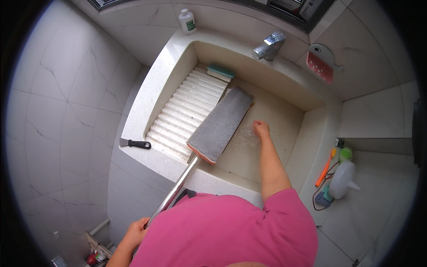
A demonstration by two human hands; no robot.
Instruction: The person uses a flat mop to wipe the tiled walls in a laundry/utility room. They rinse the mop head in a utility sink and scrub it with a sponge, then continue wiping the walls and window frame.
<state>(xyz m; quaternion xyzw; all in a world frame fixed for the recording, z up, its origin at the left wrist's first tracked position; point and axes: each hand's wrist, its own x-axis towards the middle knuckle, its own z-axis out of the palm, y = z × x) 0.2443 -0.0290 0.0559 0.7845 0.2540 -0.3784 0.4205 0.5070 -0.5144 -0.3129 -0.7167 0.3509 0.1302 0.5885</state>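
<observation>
My left hand (136,231) grips the metal pole (178,185) of a flat mop at the lower left. The grey mop pad (223,123) lies face up in the stone laundry sink (160,76), across the edge of its ribbed washboard (186,110). My right hand (261,129) is over the sink's basin, to the right of the pad, its fingers curled and slightly blurred beside a patch of clear water. Whether it holds anything is not visible. A green-backed scrub brush (221,72) rests at the washboard's far end.
A chrome faucet (269,45) and a white bottle (187,22) stand on the back rim. A scraper (135,143) lies on the left corner. An orange toothbrush (325,167) and a white plastic funnel (342,180) lie on the right ledge. A fish-shaped soap holder (320,64) is on the wall.
</observation>
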